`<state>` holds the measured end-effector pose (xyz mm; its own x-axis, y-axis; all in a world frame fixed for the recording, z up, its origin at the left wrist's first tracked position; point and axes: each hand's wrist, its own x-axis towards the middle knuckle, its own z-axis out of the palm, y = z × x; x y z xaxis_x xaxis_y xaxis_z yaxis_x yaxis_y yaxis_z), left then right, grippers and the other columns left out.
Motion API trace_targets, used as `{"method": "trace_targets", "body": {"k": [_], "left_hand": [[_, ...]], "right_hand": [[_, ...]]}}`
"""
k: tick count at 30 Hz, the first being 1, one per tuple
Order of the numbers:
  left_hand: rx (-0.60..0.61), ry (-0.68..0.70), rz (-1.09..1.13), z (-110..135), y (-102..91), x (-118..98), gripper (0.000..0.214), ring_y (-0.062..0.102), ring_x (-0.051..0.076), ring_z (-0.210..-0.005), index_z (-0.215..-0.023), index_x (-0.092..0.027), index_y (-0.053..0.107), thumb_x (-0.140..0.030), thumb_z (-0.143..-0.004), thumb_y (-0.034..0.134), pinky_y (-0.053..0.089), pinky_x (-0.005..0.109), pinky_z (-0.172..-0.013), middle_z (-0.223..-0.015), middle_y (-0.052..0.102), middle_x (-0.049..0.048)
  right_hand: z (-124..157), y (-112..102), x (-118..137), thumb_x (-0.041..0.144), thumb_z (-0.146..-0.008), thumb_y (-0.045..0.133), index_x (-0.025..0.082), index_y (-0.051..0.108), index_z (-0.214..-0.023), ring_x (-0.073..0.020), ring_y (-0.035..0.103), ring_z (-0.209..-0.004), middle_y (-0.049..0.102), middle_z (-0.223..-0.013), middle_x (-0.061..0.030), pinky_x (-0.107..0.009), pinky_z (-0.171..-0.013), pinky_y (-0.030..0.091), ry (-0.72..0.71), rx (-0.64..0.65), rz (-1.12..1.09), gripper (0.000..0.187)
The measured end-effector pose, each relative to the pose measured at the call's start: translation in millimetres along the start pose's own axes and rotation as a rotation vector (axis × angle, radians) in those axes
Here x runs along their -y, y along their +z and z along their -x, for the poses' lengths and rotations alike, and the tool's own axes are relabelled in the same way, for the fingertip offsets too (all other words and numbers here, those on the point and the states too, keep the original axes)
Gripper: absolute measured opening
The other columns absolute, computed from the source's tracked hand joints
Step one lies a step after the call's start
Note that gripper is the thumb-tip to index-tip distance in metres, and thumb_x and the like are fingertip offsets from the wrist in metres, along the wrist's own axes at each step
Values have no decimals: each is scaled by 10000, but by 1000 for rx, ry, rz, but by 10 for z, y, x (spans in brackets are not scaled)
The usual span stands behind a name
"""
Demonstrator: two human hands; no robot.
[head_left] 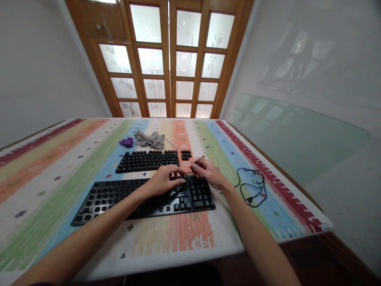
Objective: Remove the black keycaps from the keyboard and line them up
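Observation:
A black keyboard [101, 194] lies at a slant in front of me; the caps are off its left part, while the number pad keys are on at its right end. My left hand [166, 179] rests over its middle, thumb and forefinger apart at the upper edge; its other fingers are partly hidden. Just to the right, my right hand [206, 171] is closed on a small tool with thin metal wires, which looks like a wire keycap puller [203, 157]. One wire end is near the keyboard's upper edge. Loose black keycaps [149, 161] lie in rows behind the keyboard.
A smaller group of keycaps [186, 154] sits right of the rows. Behind them lie a grey cloth [149, 139], a purple cloth [126, 142] and a thin rod [169, 141]. A coiled black cable [253, 186] is on the right of the striped tablecloth [89, 246].

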<state>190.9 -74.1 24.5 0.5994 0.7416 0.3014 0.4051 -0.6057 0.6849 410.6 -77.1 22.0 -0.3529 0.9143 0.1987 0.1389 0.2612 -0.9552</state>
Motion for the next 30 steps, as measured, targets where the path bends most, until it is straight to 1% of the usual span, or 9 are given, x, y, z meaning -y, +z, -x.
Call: {"method": "trace_targets", "body": {"k": [8, 13, 16, 19, 21, 23, 25, 26, 30], "left_hand": [[10, 53, -140, -125, -24, -7, 169, 636, 164, -772, -968, -209, 741, -223, -820, 661, 491, 282, -752, -890, 745, 30], [-40, 30, -150, -294, -25, 28, 167, 604, 143, -676, -943, -195, 754, -232, -806, 665, 468, 256, -656, -791, 723, 22], [-93, -2, -31, -413, -6, 82, 192, 587, 132, -633, -934, -166, 751, -284, -796, 687, 458, 247, -606, -773, 716, 34], [-164, -34, 214, -556, 48, 144, 279, 629, 148, -669, -935, -133, 729, -364, -779, 713, 501, 269, -637, -820, 733, 64], [-242, -56, 375, -664, 96, 173, 361, 665, 172, -721, -966, -114, 708, -412, -763, 728, 535, 295, -674, -860, 741, 87], [-352, -57, 450, -773, 138, 189, 399, 680, 185, -781, -994, -110, 692, -434, -764, 725, 550, 305, -711, -906, 742, 98], [-427, -35, 415, -867, 164, 194, 377, 673, 175, -803, -1009, -116, 687, -418, -783, 706, 545, 291, -722, -947, 737, 96], [-434, -24, 362, -904, 172, 197, 356, 665, 165, -788, -1020, -120, 684, -396, -796, 694, 539, 280, -713, -948, 734, 91], [-303, 43, 5, -979, 214, 254, 257, 619, 141, -695, -1045, -138, 676, -269, -824, 666, 506, 266, -684, -843, 714, 50]], "right_hand": [[-31, -16, -28, 627, -839, 587, 152, 619, -851, -117, 530, -562, 599, -677, 1, -247, -539, 429, -34, -66, 93, 476], [-67, -34, -70, 680, -789, 602, 148, 613, -812, -117, 535, -543, 607, -657, -8, -243, -502, 417, -13, -238, 36, 532], [-87, -49, -64, 705, -745, 629, 156, 609, -823, -109, 510, -506, 603, -644, -10, -241, -462, 385, -13, -337, -50, 555], [-106, -55, -52, 722, -722, 640, 162, 602, -857, -108, 502, -500, 610, -652, -19, -238, -440, 357, -40, -477, -156, 577], [-118, -50, -50, 728, -725, 635, 168, 592, -872, -111, 516, -519, 619, -672, -26, -238, -447, 368, -74, -565, -210, 581], [-127, -40, -52, 728, -734, 627, 171, 586, -884, -114, 527, -536, 620, -688, -30, -243, -463, 389, -102, -625, -237, 579], [-132, -33, -55, 721, -742, 626, 170, 584, -890, -115, 526, -540, 617, -693, -30, -245, -468, 394, -119, -673, -249, 572], [-132, -33, -55, 714, -746, 628, 170, 584, -888, -114, 522, -540, 617, -692, -30, -244, -467, 391, -128, -698, -251, 564], [-120, -58, -39, 669, -780, 631, 168, 589, -878, -111, 508, -548, 613, -688, -27, -243, -488, 393, -173, -801, -226, 512]]}}
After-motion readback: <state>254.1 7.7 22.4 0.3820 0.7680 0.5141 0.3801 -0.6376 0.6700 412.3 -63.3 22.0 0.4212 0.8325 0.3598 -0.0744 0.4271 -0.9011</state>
